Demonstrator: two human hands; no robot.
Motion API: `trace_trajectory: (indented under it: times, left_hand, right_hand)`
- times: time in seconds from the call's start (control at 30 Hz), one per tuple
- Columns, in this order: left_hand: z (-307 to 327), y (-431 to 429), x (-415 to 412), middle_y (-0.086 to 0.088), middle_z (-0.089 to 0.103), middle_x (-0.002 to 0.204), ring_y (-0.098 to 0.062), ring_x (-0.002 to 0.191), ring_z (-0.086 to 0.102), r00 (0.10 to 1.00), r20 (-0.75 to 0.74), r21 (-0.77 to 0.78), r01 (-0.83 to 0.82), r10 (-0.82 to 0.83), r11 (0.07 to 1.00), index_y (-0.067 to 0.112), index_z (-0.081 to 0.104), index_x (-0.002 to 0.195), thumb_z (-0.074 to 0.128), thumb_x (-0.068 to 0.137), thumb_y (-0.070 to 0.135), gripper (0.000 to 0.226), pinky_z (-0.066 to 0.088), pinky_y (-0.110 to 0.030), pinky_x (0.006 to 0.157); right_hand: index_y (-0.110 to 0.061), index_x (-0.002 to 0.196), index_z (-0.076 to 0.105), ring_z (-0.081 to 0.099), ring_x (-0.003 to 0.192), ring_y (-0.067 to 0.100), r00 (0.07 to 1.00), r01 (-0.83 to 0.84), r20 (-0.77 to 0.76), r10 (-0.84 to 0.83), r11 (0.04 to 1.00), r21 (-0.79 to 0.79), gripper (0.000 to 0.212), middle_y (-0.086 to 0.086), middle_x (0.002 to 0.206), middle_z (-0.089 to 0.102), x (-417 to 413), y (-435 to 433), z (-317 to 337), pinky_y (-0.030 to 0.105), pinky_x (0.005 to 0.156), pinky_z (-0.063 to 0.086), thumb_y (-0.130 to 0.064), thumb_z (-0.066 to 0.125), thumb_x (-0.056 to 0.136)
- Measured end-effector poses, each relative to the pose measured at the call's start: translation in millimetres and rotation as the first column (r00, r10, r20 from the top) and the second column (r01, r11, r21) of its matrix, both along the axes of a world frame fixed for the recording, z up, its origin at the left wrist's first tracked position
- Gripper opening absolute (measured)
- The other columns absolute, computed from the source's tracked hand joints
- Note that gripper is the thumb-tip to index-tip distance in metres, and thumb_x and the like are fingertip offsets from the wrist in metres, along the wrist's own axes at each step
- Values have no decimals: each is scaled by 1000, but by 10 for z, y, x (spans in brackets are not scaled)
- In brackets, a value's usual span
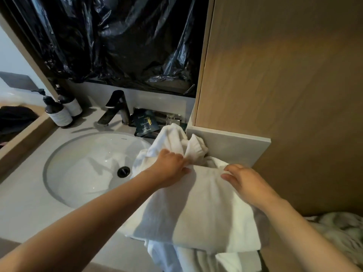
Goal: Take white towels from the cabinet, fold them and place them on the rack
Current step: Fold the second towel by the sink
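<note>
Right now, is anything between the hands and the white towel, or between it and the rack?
Nothing: the left hand and right hand both grip the white towel beside the sink. The rack is not in view, so that path cannot be judged.

Two hands show, one left hand (169, 165) and one right hand (245, 181), along with two dark pump bottles (57, 112). There is one faucet (115, 108), one sink basin (82, 163) with one drain (123, 172), and one black plastic sheet (117, 36). The white towels (196, 209) lie heaped, so their number cannot be told.
</note>
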State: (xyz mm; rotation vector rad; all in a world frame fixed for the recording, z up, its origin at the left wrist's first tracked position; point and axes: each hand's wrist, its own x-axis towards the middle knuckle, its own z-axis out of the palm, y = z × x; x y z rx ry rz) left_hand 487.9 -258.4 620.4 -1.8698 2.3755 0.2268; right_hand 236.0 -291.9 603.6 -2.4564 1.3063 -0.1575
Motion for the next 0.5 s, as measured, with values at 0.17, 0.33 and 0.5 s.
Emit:
trace_trajectory:
  times: [0.17,0.33,0.5]
  left_hand:
    - [218,-28,231,-13,67,96,-23,85,57,916,-378,123,-95,135,988,6,68,98,60,93,33,28,46,-39,79]
    - [803,-37,357,0,62,85,-8,76,53,859,-511,-46,-40,11,998,8,71,93,69,88,24,17,40,-28,71]
    - [1522,45,480,0,57,90,-17,83,56,871,-472,-356,-47,-136,933,19,72,95,68,87,31,15,43,-32,75]
  right_hand:
    - [-26,90,58,61,90,22,999,-29,35,25,994,108,20,-1,93,63,-67,-37,278,35,76,44,-44,53,96]
    - [-19,86,67,61,82,20,985,25,171,-17,999,-40,20,-1,85,64,-8,-102,891,38,73,46,-38,65,90]
    - [-21,95,71,55,77,15,950,131,311,-17,928,-348,30,-6,82,59,70,-47,1461,35,65,43,-48,60,87]
